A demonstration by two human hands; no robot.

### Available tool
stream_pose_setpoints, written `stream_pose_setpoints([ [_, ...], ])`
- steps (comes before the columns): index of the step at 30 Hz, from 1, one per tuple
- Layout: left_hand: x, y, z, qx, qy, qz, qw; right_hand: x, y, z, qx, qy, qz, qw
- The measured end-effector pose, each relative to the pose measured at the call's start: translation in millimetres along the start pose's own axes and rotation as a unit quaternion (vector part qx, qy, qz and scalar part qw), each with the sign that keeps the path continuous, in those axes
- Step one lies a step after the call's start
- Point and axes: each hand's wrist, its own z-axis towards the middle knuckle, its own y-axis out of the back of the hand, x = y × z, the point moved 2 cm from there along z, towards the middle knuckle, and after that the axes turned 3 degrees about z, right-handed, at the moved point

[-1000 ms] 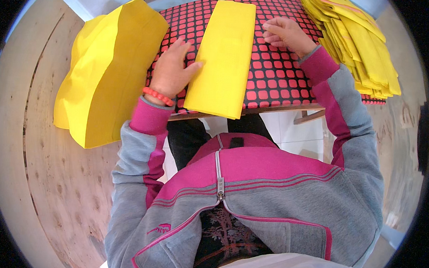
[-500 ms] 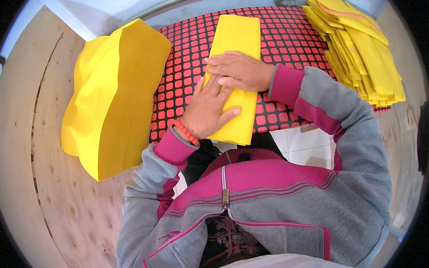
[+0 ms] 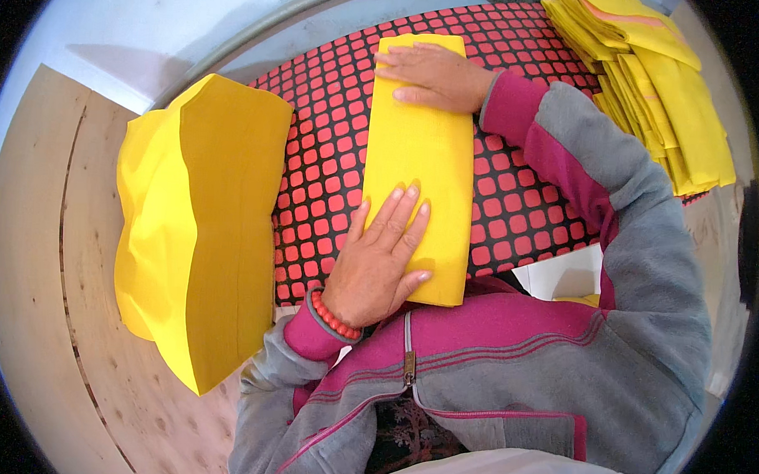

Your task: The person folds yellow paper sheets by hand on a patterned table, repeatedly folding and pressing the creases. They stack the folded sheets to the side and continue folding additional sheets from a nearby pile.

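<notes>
A long folded piece of yellow cloth-like sheet lies lengthwise before me on the red-and-black patterned tabletop. Flat on its near half, at the left edge, rests my left hand, fingers spread and pointing away from me. My right hand lies across its far end, fingers stretched out toward the left. Both palms press on the folded sheet, and neither hand grips anything. A red bead bracelet circles my left wrist.
To the left, a large yellow sheet or stack stands bent upright on a wooden board. At the far right lies a pile of folded yellow pieces. A pipe runs along the wall behind the table.
My hands, crossed near the middle of the folded sheet before, have moved apart: the right to its far end, the left toward me. The whole view has shifted slightly.
</notes>
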Motion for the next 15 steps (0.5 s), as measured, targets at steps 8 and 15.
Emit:
stream_pose_setpoints([
  [8,-1.6,-6.3,-22.6,-0.002,-0.001,0.017,1.0,-58.5,-20.4,7.9,-0.061,-0.003,-0.05,0.997],
  [15,-7.3,-14.8,-62.0,-0.067,0.0,0.026,0.997,-90.1,-23.9,17.1,-0.023,-0.12,-0.003,0.992],
])
